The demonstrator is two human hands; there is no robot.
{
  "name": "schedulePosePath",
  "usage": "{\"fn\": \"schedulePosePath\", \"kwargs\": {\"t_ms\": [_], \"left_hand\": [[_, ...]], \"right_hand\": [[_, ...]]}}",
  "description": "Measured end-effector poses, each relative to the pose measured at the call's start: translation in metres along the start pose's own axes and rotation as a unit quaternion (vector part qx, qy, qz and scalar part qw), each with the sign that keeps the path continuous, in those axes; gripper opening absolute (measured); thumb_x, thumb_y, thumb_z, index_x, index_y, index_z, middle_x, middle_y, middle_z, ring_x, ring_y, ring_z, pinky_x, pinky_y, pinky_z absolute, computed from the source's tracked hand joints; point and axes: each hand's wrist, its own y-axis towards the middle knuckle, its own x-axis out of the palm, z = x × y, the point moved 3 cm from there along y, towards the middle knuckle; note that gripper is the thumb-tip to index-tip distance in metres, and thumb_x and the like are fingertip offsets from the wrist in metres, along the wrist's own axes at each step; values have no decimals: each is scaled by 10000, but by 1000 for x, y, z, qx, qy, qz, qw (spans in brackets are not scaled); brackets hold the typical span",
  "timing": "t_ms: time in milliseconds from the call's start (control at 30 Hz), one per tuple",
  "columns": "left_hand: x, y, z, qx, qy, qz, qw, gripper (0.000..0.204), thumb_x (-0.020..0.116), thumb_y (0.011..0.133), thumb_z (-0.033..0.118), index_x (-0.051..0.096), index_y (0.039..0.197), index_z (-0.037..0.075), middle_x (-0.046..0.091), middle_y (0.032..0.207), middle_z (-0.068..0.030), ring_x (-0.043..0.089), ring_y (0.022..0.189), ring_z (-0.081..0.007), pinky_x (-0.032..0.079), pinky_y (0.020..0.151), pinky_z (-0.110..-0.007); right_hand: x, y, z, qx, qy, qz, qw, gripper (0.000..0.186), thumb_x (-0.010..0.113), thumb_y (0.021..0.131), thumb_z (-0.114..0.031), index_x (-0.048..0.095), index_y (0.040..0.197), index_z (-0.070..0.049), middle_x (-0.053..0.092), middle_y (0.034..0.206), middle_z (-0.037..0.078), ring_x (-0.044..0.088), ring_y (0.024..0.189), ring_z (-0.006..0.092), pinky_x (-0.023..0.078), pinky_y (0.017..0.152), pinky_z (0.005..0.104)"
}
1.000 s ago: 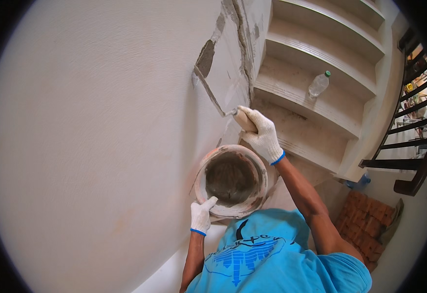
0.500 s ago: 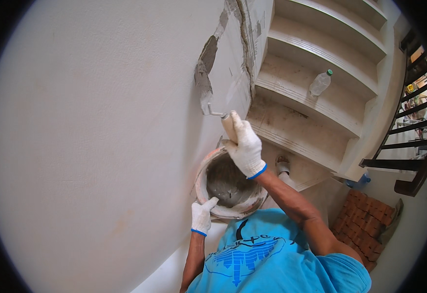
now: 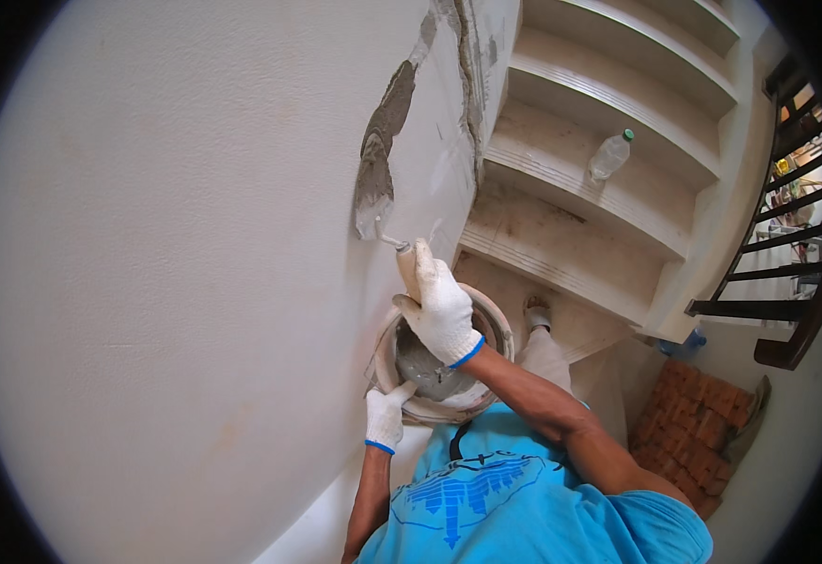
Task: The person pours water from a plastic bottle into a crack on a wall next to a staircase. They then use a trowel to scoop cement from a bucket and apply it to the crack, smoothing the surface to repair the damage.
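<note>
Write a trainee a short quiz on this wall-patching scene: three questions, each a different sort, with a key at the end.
1. True or false: the left hand holds the rim of the bucket.

2. Multiple choice: what is in the right hand?
A. a paintbrush
B. a trowel
C. a hammer

3. Fill in the missing word: the clear bottle on the stairs has a ____ cap.

Key: 1. True. 2. B. 3. green.
</note>
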Motion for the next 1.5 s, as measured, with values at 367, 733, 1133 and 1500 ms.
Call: {"fn": "schedulePosePath", "kwargs": {"t_ms": [367, 733, 1133, 1500], "left_hand": [[-8, -2, -1, 12, -13, 9, 1000, 293, 831, 847, 110, 742, 1049, -82, 745, 940, -114, 710, 795, -199, 583, 730, -355], [-13, 9, -10, 40, -26, 20, 999, 289, 805, 875, 85, 716, 1030, -142, 740, 916, -173, 749, 758, -259, 616, 678, -383], [-19, 11, -13, 12, -6, 17, 1000, 320, 821, 857, 91, 718, 1092, -100, 736, 963, -124, 718, 800, -213, 587, 742, -358], [-9, 16, -10, 36, -22, 12, 999, 279, 803, 882, 76, 715, 1033, -142, 739, 932, -157, 753, 817, -246, 622, 722, -382]], "right_hand": [[-42, 22, 10, 22, 25, 37, 999, 947, 849, 775, -69, 423, 1621, -51, 652, 1150, 204, 694, 967, 424, 583, 809, 460], [-28, -22, 8, -52, 37, -46, 997, 948, 878, 743, -85, 463, 1595, -45, 665, 1145, 195, 704, 975, 392, 582, 828, 435], [-18, -4, 12, -3, 95, -10, 995, 886, 857, 767, -71, 488, 1572, -27, 659, 1144, 209, 699, 1009, 411, 575, 875, 451], [-48, 5, 33, -9, 111, 11, 994, 894, 837, 723, -37, 514, 1556, -11, 665, 1170, 213, 693, 1054, 398, 564, 936, 417]]}}
